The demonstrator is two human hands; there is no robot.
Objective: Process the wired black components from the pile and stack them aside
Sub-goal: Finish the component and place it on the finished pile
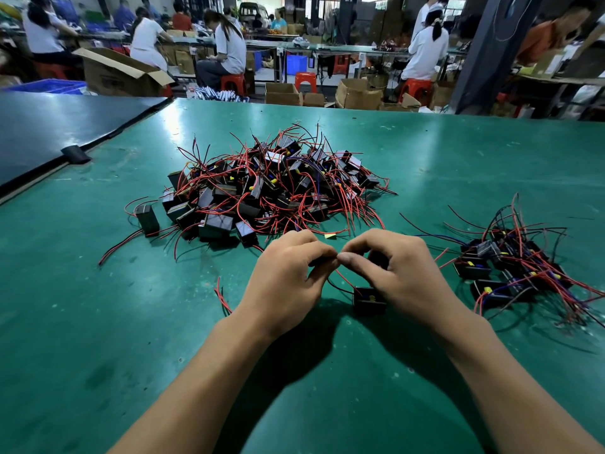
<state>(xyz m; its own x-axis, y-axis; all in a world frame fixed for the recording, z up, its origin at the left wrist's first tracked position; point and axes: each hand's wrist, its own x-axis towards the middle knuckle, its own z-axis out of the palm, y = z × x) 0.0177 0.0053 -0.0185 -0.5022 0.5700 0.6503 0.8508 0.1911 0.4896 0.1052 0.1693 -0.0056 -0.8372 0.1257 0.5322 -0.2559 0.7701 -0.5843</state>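
**Most of the wired black components lie unworked as one gets attention**

Dozens of small black box-shaped components sit tangled in the pile (pixel 268 188) at the middle of the green table (pixel 98 322). On the near side of the pile, we see the person's left hand (pixel 284 276) and right hand (pixel 399 273) brought together. The curled fingertips (pixel 329 257) of both hands meet and pinch the thin wires (pixel 343 280) of a single component (pixel 369 299). That component rests on the table just under the right hand, nearer to us than the pile.

To the right of the pile, and well apart from it, lies a far smaller stack (pixel 517 270) of components that we take to be finished. By our reckoning the job is in its early part: a modest share is set aside and the bulk is left to do.

The components are matt black blocks, some with glossy faces and small yellow tabs. Their leads are slim, springy strands, mostly red, with some black and a few blue, curling in all directions. One lone block (pixel 148 218) stands just left of the pile. A loose red wire scrap (pixel 222 298) lies nearer than the pile, left of the hands. The tabletop is smooth, faintly shiny and speckled.
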